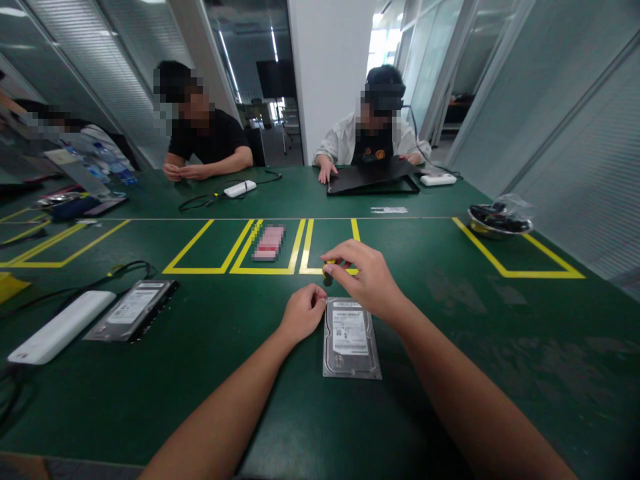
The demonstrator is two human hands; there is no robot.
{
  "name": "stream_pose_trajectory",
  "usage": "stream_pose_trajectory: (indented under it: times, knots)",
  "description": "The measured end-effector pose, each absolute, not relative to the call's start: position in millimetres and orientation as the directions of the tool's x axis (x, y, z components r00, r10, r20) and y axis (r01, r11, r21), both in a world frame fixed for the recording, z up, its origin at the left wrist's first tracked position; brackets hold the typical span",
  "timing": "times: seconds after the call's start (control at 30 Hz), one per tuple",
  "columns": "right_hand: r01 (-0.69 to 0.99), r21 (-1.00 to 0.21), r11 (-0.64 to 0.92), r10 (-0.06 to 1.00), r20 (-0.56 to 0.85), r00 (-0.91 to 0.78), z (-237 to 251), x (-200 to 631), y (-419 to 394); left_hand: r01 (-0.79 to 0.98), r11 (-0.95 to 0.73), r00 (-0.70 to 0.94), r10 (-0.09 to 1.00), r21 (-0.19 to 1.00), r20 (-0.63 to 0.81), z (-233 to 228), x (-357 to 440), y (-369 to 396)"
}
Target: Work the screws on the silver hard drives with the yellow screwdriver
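A silver hard drive [349,363] with a white label lies flat on the green table in front of me. My left hand [305,313] is closed, with thumb and fingertips pinched together at the drive's far left corner; what they pinch, if anything, is too small to make out. Above that corner, my right hand [367,277] grips a short yellow-and-black tool [328,280] between thumb and fingers. The tool's dark end points down, apart from the drive.
Another hard drive [131,310] and a white power bank [63,327] with a cable lie to the left. Yellow tape rectangles mark the table. A metal bowl [495,230] of dark items stands far right. Across the table, one person handles a black panel [373,177]; another sits nearby.
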State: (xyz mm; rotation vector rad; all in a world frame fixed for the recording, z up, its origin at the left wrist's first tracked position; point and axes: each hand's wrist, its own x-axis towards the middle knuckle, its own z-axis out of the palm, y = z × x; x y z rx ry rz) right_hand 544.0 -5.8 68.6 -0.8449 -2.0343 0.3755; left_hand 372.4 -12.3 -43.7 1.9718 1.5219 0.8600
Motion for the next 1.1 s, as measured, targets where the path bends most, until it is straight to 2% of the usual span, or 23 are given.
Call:
stream_pose_trajectory:
  times: [0.37, 0.7, 1.1]
  knots:
    - [0.442, -0.490, 0.751, 0.657, 0.622, -0.426, 68.8, 549.8, -6.2, 0.646, -0.244, 0.172, 0.970, 0.724, 0.173, -44.6, 372.1, -12.5]
    - [0.548, -0.411, 0.729, 0.663, 0.625, -0.412, 65.9, 549.8, -5.0, 0.641, -0.238, 0.167, 0.971, 0.730, 0.170, -45.0, 372.4, -12.7]
    - [0.485, -0.382, 0.787, 0.589, 0.700, -0.404, 64.5, 547.3, -4.6, 0.650, -0.239, 0.170, 0.971, 0.722, 0.169, -44.8, 372.5, -12.3]
